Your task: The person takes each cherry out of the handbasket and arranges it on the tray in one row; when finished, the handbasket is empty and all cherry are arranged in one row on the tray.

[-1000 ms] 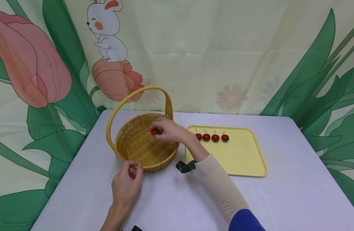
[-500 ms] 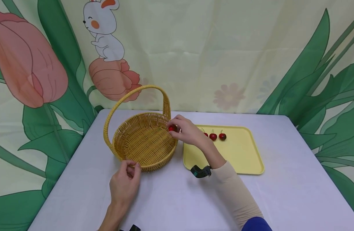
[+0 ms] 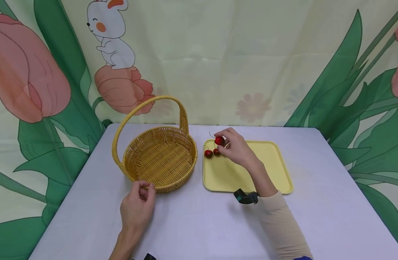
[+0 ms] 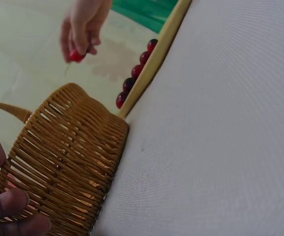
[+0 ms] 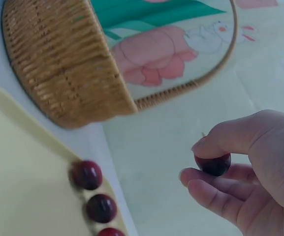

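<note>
My left hand (image 3: 138, 209) pinches the near rim of a round woven wicker basket (image 3: 160, 159) with a tall hoop handle. In the left wrist view, fingers (image 4: 14, 204) lie against its slatted side. Between the thumb and fingers of my right hand (image 3: 239, 150) is a dark red cherry (image 3: 219, 141) with its stem pointing up and left. That hand is raised over the back of a yellow tray (image 3: 231, 177). Several more cherries (image 3: 208, 154) form a row along the tray's back edge, partly hidden behind the right hand; the right wrist view shows some of them (image 5: 101, 208).
A white-covered table (image 3: 192, 224) carries the basket on the left and the tray to its right, with a narrow gap between. The basket handle (image 3: 134, 112) arches high above the rim. Behind the table hangs a printed cloth (image 3: 199, 65) with a rabbit and tulips.
My right hand has carried the cherry rightward, from over the basket to above the tray's back left. The left hand has stayed on the basket rim. The head view has shifted slightly.
</note>
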A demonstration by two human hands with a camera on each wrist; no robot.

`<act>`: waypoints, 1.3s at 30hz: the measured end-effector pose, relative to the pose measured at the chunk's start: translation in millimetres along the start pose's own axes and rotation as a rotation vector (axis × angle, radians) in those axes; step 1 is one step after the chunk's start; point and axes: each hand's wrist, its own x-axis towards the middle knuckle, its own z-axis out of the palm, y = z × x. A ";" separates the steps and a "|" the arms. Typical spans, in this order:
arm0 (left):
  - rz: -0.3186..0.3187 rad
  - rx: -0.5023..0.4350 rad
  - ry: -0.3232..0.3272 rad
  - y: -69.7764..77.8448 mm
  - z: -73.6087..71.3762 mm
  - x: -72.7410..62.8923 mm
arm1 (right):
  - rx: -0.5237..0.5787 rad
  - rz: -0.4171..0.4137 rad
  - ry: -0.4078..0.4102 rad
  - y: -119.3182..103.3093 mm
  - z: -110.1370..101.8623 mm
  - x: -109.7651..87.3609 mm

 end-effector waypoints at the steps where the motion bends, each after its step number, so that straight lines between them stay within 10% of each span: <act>1: 0.001 -0.001 -0.001 0.2 0.1 0.0 | 0.000 0.014 0.009 3.6 -3.3 -3.7; 39: -0.025 -0.008 -0.010 3.5 -3.1 -0.4 | -0.187 0.448 0.130 112.3 -25.7 -54.2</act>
